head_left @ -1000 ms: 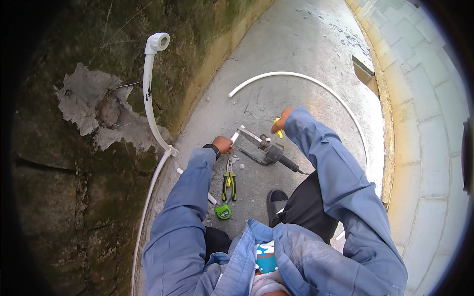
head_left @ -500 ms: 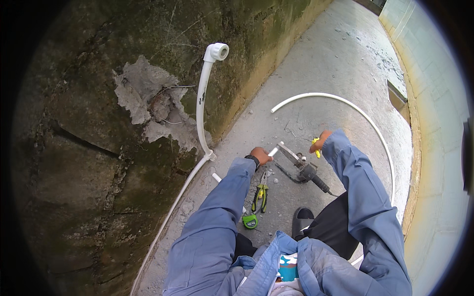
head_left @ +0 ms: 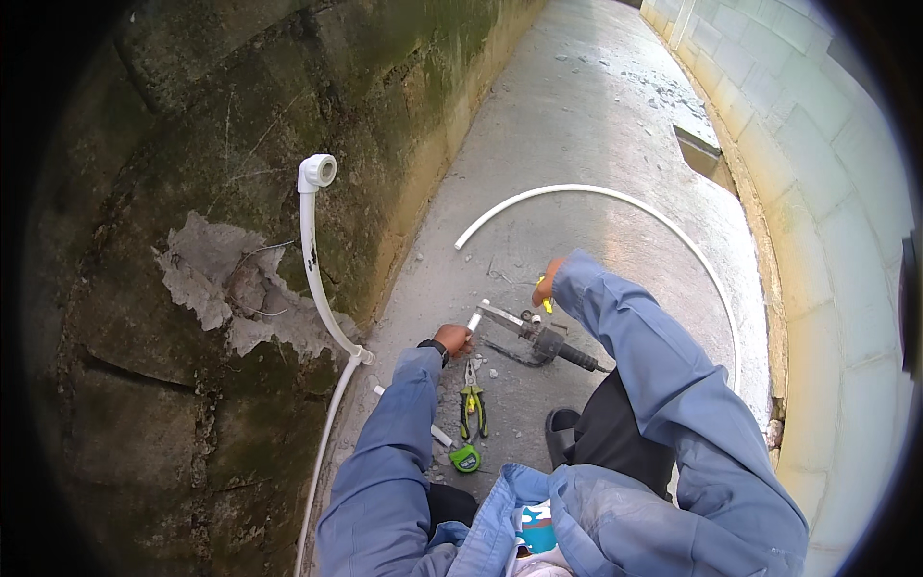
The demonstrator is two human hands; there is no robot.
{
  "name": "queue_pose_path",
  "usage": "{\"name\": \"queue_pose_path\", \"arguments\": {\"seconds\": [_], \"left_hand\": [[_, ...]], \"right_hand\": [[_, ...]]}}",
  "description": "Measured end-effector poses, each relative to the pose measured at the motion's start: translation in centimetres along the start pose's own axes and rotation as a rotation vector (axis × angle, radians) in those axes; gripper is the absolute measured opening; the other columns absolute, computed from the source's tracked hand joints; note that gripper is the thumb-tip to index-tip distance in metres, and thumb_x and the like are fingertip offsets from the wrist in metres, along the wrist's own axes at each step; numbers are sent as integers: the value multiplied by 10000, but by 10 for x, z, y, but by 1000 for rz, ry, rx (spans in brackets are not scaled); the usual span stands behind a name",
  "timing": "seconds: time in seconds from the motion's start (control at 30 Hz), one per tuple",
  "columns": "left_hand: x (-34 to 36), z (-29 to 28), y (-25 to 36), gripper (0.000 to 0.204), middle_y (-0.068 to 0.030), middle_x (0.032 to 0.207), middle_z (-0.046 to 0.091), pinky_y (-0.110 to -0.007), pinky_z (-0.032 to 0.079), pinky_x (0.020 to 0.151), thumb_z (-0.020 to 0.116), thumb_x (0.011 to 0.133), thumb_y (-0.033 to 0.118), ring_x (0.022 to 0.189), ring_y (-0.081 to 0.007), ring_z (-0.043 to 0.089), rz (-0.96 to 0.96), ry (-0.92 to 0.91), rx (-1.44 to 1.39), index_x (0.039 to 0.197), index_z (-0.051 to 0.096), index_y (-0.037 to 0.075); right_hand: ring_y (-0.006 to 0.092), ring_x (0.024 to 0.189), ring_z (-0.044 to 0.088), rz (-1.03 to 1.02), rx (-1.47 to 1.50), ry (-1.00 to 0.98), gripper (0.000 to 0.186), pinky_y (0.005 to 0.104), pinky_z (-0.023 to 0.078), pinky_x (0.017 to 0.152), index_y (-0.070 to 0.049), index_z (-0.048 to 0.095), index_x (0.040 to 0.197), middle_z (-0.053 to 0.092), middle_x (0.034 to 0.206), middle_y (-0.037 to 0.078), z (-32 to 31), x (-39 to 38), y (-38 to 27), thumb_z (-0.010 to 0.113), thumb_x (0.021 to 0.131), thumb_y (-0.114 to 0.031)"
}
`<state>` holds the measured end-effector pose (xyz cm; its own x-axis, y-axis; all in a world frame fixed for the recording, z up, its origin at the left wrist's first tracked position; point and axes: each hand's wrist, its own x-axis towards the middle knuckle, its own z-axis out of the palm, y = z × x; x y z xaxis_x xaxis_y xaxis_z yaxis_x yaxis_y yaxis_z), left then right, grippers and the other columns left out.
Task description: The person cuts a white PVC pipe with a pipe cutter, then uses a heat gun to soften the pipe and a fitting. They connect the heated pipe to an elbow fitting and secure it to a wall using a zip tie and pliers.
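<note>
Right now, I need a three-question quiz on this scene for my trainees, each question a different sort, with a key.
1. True or false: the green tape measure lies nearer the person's body than the pliers.
2. What does the left hand hold?
a) the tape measure
b) a short white pipe
c) the pliers
3. Fill in the colour: the right hand holds a small ____ object.

Key: 1 true; 2 b; 3 yellow.

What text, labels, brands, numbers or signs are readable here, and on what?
None can be read.
Green tape measure: marking on its face, too small and blurred to read.
White pipe piece in the left hand: no lettering discernible.
Pipe at the wall: dark marks, no legible characters.
</note>
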<state>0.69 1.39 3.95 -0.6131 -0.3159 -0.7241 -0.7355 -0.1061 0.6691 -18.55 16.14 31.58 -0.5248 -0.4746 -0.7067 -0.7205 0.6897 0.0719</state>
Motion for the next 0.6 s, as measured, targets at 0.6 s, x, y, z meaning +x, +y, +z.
{"name": "queue_pose_path", "arguments": {"seconds": [0.6], "left_hand": [[-9, 3, -2, 365, -108, 783, 706, -315, 498, 640, 793, 761, 275, 669, -182, 649, 226, 237, 177, 958, 721, -23]], "right_hand": [[325, 1065, 634, -10, 13, -16, 624, 398, 503, 881, -82, 720, 1115, 664, 1181, 174, 2, -1, 1, 705, 685, -534]]}}
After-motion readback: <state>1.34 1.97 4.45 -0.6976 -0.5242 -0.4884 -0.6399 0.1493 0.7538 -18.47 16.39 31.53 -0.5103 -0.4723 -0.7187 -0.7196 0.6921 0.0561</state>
